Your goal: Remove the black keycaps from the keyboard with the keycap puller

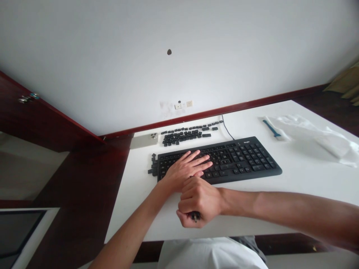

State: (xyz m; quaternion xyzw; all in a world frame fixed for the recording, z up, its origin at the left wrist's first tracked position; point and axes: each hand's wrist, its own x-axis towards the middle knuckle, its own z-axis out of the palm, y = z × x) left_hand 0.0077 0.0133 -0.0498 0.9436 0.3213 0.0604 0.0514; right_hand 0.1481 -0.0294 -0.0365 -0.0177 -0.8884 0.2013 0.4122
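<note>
My left hand (185, 170) lies spread on the left part of a black keyboard (244, 164), with its fingers stretched over the keys. Closed in a fist, my right hand (200, 200) is nearer to my body, just in front of the left hand's wrist. It grips a black-handled tool (195, 215) with a small metal end showing below the fist; most of it is hidden, so its kind is unclear. Loose black keycaps (182, 137) lie in rows behind the keyboard. More keycaps (153, 166) sit by its left edge. Parts of the keyboard's left side show sockets without caps.
The white table (140, 220) bears a pale phone (144, 140) at the back left. A blue-handled brush (272, 129) and a crumpled clear plastic bag (328, 138) lie at the right. The keyboard's cable (227, 129) runs back towards the wall.
</note>
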